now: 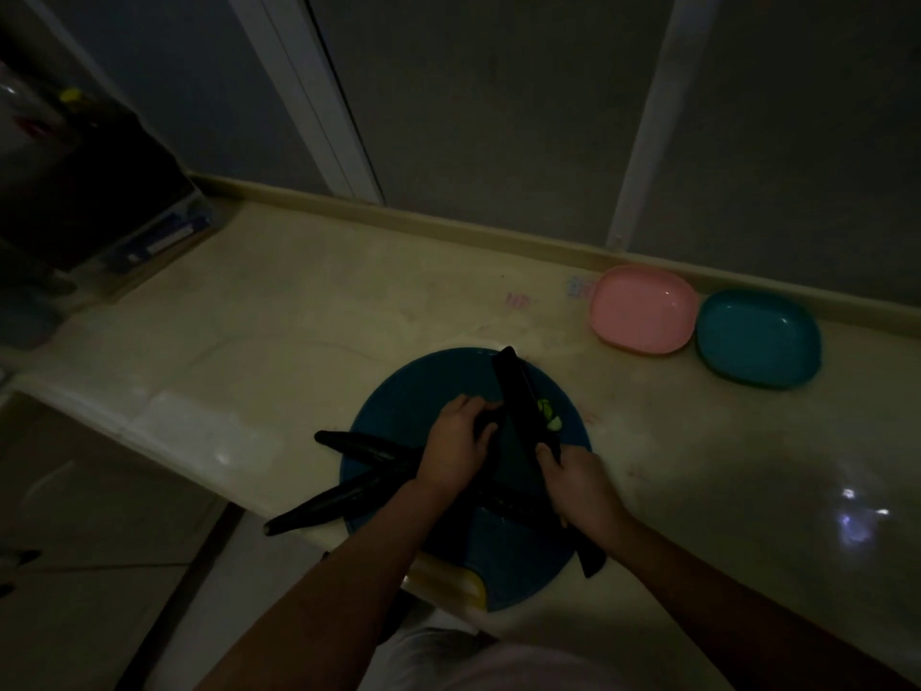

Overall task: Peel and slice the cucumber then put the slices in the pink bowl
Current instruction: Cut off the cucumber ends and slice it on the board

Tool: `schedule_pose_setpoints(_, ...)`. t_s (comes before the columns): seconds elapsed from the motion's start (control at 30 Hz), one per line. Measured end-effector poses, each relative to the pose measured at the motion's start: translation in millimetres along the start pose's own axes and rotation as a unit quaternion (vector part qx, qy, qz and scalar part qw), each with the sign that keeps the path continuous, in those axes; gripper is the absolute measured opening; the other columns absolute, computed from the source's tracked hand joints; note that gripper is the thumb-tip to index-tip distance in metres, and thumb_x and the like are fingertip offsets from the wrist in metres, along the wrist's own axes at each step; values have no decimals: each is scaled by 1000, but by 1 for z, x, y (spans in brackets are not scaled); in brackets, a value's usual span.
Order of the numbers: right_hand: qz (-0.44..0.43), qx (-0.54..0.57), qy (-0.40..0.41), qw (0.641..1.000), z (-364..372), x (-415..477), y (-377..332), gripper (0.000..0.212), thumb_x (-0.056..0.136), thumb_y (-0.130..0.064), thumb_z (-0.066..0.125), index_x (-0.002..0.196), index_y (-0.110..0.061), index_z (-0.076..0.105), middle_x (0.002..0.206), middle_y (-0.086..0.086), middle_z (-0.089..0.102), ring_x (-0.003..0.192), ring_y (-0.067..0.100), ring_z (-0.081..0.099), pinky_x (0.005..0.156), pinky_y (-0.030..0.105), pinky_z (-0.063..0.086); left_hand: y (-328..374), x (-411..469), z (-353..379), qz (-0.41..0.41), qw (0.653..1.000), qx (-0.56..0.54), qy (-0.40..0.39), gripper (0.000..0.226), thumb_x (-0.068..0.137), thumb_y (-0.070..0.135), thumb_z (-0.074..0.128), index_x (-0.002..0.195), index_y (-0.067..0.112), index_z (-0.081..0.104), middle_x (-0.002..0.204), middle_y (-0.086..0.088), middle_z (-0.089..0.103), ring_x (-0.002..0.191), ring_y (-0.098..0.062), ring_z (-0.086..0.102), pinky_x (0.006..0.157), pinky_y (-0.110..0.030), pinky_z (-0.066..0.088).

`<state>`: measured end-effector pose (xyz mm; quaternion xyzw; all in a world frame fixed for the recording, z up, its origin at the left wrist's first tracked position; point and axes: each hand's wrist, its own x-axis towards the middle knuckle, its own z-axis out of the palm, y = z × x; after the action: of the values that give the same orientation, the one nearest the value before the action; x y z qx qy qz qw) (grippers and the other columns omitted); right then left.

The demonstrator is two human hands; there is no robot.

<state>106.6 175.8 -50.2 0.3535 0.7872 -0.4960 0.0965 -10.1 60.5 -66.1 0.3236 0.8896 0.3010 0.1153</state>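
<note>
Here the left hand (456,441) fingers pin the cucumber (486,423) (dim light), right hand (580,483) fingers grip the knife (523,406).

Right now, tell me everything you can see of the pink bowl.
The pink bowl is a shallow, rounded-rectangle dish, smooth and glossy like plastic, with a small highlight near its right rim. It sits upright on the pale counter, close to the back ledge, far right of the round blue cutting board. Nothing shows inside it. Its right edge meets or nearly meets the teal bowl; contact is unclear. Neither hand is near it.
</note>
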Motion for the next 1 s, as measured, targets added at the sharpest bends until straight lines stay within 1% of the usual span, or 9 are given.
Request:
schedule_pose_setpoints(0.1, 10, 42, 0, 999, -2, -4, 0, 42, 100, -32, 38, 66, -8, 46, 55, 9, 47, 39, 17, 44, 35, 23, 35, -1, 0, 0, -5, 1000, -2, 6, 22, 86, 9, 62, 108, 7, 62, 102, -10, 59, 96, -21, 55, 74, -18, 37)
schedule_pose_setpoints(0.17, 11, 60, -1, 998, -3, -5, -3, 41, 99, -33, 38, 68, -8, 47, 56, 10, 47, 39, 17, 44, 37, 25, 36, -1, -1, 1, -7, 1000, 4, 8, 20, 87, 10, 61, 107, 6, 61, 101, -9, 59, 96, -21, 54, 72, -17, 34)
schedule_pose_setpoints(0.27, 5, 58, -6, 998, -3, -6, -8, 42, 99, -33, 38, 64, -10, 43, 54, 9, 46, 36, 15, 43, 36, 23, 35, -1, -1, 2, -5, 1000, 14, 9, 19, 87, 11, 60, 106, 6, 60, 100, -10, 58, 95, -21, 54, 70, -16, 32)
schedule_pose_setpoints(0.43, 2, 46, -15, 999, -1, -7, -8, 44, 100, -33, 37, 63, -9, 43, 54, 11, 48, 35, 16, 44, 35, 23, 35, -1, -2, 2, -10, 1000, 13, 9, 19, 87, 11, 61, 106, 7, 60, 100, -9, 58, 95, -22, 54, 71, -20, 35)
schedule_pose_setpoints(0.6, -9, 48, -10, 999, 1, -8, -7, 44, 100, -33, 37, 64, -8, 45, 54, 12, 48, 29, 9, 41, 34, 23, 34, 1, -2, 0, -5, 1000, 13, 8, 19, 88, 11, 60, 107, 6, 60, 100, -10, 57, 94, -23, 54, 71, -23, 37)
schedule_pose_setpoints(0.67, -10, 54, -8, 998, 1, -8, -8, 45, 99, -33, 37, 63, -8, 45, 54, 11, 48, 30, 9, 41, 35, 23, 34, 1, -2, 0, -2, 1000, 14, 9, 19, 88, 11, 60, 106, 6, 60, 99, -10, 58, 94, -23, 54, 71, -21, 35)
schedule_pose_setpoints(0.83, -12, 47, -10, 999, 3, -8, -6, 44, 99, -31, 38, 61, -10, 42, 56, 12, 47, 37, 15, 43, 37, 24, 34, 1, -2, 0, -8, 1000, 11, 11, 19, 87, 10, 61, 105, 7, 60, 99, -9, 58, 94, -21, 54, 70, -18, 32)
schedule_pose_setpoints(0.9, -7, 47, -13, 999, 4, -7, -6, 43, 99, -32, 38, 63, -9, 44, 56, 12, 47, 38, 15, 43, 37, 24, 35, 1, -2, 0, -7, 1000, 10, 12, 18, 86, 9, 61, 104, 6, 61, 99, -9, 58, 94, -22, 54, 69, -16, 31)
schedule_pose_setpoints(1.0, -9, 41, -10, 999, 4, -7, -5, 44, 99, -31, 39, 60, -10, 43, 53, 9, 46, 38, 14, 43, 36, 23, 34, 1, -2, 0, -4, 1000, 10, 15, 18, 87, 9, 61, 104, 5, 61, 98, -10, 58, 94, -22, 54, 69, -16, 30)
